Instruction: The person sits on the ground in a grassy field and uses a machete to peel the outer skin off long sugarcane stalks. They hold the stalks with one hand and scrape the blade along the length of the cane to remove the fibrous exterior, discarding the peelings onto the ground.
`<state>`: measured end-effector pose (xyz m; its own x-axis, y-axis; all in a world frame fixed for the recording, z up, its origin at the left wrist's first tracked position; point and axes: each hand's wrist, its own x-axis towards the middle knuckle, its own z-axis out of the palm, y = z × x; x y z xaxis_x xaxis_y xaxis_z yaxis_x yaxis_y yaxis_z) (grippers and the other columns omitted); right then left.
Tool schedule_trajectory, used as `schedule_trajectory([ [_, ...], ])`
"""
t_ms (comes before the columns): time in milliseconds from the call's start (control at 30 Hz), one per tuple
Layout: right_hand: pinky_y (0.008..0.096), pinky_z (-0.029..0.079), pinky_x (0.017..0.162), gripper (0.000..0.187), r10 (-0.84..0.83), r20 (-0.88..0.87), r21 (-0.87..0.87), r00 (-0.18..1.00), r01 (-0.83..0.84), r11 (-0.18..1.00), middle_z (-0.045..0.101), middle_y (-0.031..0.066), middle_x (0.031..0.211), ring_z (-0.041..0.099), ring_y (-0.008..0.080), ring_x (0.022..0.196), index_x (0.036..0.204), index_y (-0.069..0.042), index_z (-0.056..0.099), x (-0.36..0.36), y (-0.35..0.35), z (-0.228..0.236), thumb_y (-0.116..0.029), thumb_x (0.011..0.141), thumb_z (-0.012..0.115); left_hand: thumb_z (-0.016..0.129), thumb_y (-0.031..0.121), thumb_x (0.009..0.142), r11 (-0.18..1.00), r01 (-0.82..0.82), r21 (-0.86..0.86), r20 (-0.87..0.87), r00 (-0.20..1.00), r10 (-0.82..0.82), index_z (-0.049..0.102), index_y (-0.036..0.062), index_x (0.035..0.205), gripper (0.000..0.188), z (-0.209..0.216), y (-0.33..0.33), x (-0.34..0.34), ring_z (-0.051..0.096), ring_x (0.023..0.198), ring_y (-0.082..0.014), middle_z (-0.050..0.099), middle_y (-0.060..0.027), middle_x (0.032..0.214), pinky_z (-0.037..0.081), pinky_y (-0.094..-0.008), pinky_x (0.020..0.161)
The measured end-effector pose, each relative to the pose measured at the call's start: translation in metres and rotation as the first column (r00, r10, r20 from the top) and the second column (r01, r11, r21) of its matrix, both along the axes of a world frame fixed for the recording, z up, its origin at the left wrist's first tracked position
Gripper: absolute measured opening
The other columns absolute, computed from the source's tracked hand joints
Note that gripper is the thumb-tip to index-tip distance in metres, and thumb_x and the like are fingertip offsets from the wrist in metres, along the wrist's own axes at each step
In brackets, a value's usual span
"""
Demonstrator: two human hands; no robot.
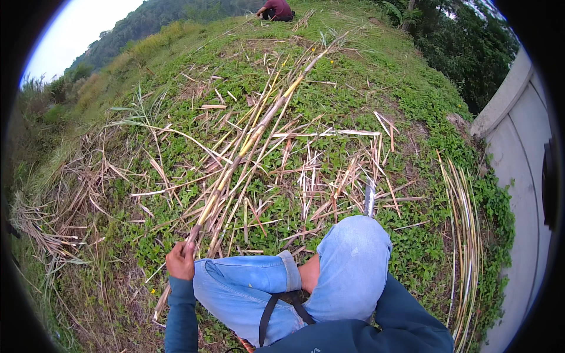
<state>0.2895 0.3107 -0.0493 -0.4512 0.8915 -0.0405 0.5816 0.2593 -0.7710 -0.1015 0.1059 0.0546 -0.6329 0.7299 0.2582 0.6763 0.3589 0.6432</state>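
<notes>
My left hand (180,260) is closed round the near end of a long yellow-brown cane stalk (250,143), beside my left knee. The stalk slants away up the slope to the right, with several thinner stalks lying alongside it. My right arm, in a dark sleeve (406,312), runs behind my raised right knee, which hides the right hand. Just beyond that knee a metal blade (369,198) stands up among dry strips. Whether the right hand holds it cannot be seen.
Dry husks and cut pieces (312,176) litter the grass ahead. A bundle of slender stalks (462,235) lies at right, near a grey concrete wall (521,159). Another heap of dry stalks (50,235) is at far left. A person (276,10) sits at the top.
</notes>
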Motion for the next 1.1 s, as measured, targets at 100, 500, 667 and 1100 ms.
schedule_trajectory([
  [100, 0.0468, 0.045, 0.062, 0.040, -0.038, 0.121, -0.090, 0.992, 0.049, 0.995, 0.052, 0.0172, 0.085, 0.054, 0.0364, 0.070, 0.111, -0.004, 0.051, 0.032, -0.031, -0.059, -0.018, 0.075, 0.063, 0.062, 0.030, 0.088, 0.996, 0.087, -0.029, -0.183, 0.979, -0.091, 0.068, 0.0046, 0.086, 0.027, -0.038, 0.076, 0.003, 0.058, 0.055, -0.0352, 0.060, -0.0177, 0.064, 0.045, -0.0426, 0.053],
  [500, 0.0465, 0.045, 0.056, 0.037, -0.054, 0.287, -0.161, 0.957, 0.103, 0.982, 0.053, 0.0167, 0.077, 0.054, 0.0362, 0.062, 0.109, -0.003, 0.052, 0.058, -0.056, -0.142, -0.014, 0.075, 0.062, 0.060, 0.043, 0.087, 0.899, -0.057, -0.435, 0.012, 0.998, 0.069, 0.072, 0.0071, 0.091, 0.038, -0.125, 0.186, -0.043, 0.061, 0.075, -0.0412, 0.065, -0.0231, 0.079, 0.048, -0.0469, 0.073],
  [667, 0.0463, 0.045, 0.054, 0.036, -0.114, 0.350, -0.111, 0.930, 0.162, 0.980, 0.053, 0.0165, 0.074, 0.054, 0.0361, 0.059, 0.108, -0.002, 0.052, 0.088, -0.048, -0.150, -0.013, 0.075, 0.061, 0.059, 0.033, 0.091, 0.949, -0.314, 0.009, 0.374, 0.882, 0.288, 0.069, 0.0022, 0.077, 0.035, -0.134, 0.192, -0.020, 0.061, 0.063, -0.0228, 0.066, -0.0112, 0.069, 0.048, -0.0372, 0.063],
  [1100, 0.0455, 0.045, 0.048, 0.033, -0.349, 0.536, 0.107, 0.769, 0.348, 0.931, 0.054, 0.0158, 0.066, 0.054, 0.0354, 0.051, 0.105, -0.001, 0.052, 0.168, -0.014, -0.140, -0.008, 0.074, 0.060, 0.062, 0.046, 0.084, 0.775, 0.252, -0.579, 0.282, 0.954, -0.100, 0.070, 0.0062, 0.101, 0.044, -0.112, 0.032, -0.099, 0.065, 0.088, -0.0311, 0.068, -0.0185, 0.095, 0.049, -0.0421, 0.082],
])
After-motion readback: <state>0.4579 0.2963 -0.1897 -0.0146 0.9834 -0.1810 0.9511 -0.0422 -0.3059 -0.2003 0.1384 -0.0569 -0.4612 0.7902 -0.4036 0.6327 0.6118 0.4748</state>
